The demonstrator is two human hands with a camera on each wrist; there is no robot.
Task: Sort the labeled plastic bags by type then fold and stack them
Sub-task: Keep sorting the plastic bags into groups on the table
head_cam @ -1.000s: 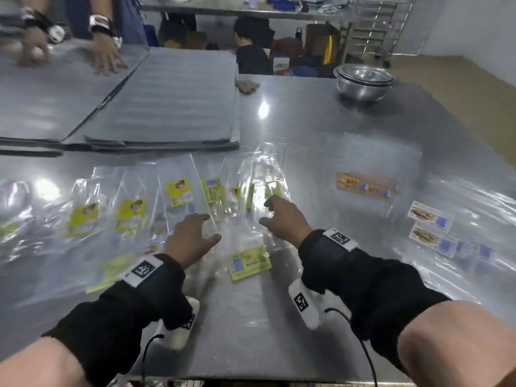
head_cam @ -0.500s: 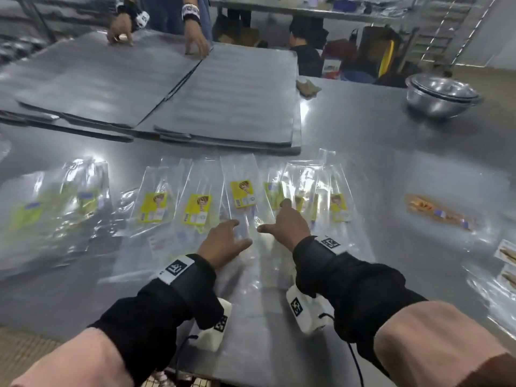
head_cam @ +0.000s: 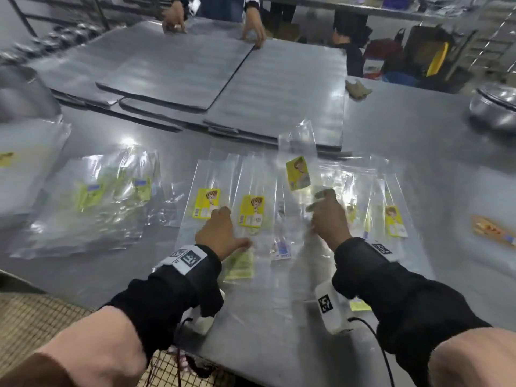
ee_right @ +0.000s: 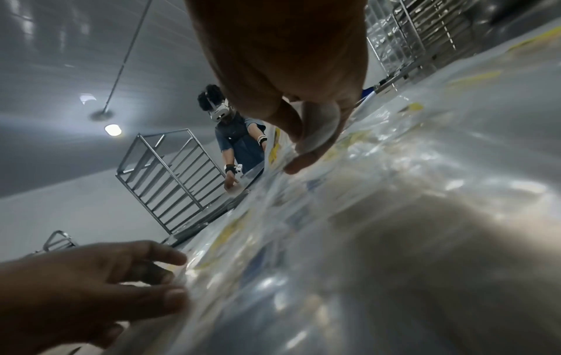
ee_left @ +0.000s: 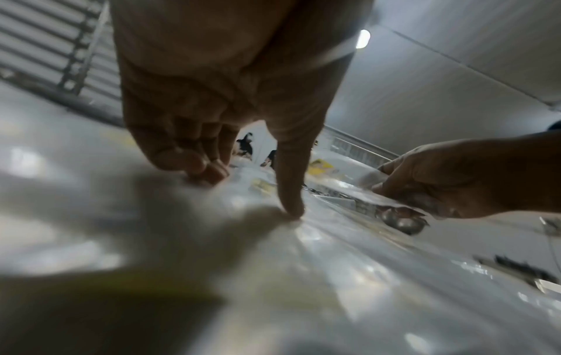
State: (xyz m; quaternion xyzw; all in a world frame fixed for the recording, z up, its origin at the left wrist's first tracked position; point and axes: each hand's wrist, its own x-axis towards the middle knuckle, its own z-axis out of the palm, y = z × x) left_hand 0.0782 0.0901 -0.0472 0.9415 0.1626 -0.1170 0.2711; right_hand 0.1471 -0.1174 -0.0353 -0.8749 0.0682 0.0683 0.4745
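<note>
Several clear plastic bags with yellow labels [head_cam: 206,203] lie in a row on the steel table [head_cam: 418,141]. My right hand [head_cam: 318,202] pinches one clear bag, and its yellow label [head_cam: 298,173] stands raised above the row. The left wrist view shows that hand [ee_left: 425,182] gripping the plastic. My left hand [head_cam: 227,229] rests on the flat bags beside another yellow label [head_cam: 252,210], fingers spread and loose. One fingertip [ee_left: 291,206] presses the plastic down. A further labelled bag [head_cam: 393,222] lies to the right.
A loose pile of green-labelled bags [head_cam: 92,196] lies at the left. An orange-labelled bag [head_cam: 491,230] is at the far right. Grey sheets [head_cam: 223,79] cover the far table, handled by another person's hands [head_cam: 251,29]. Steel bowls [head_cam: 497,107] stand at the back right.
My right hand has pinched a yellow-labelled bag and raised it off the row. My left hand has slid left onto the flat bags. The head view has swung to the left.
</note>
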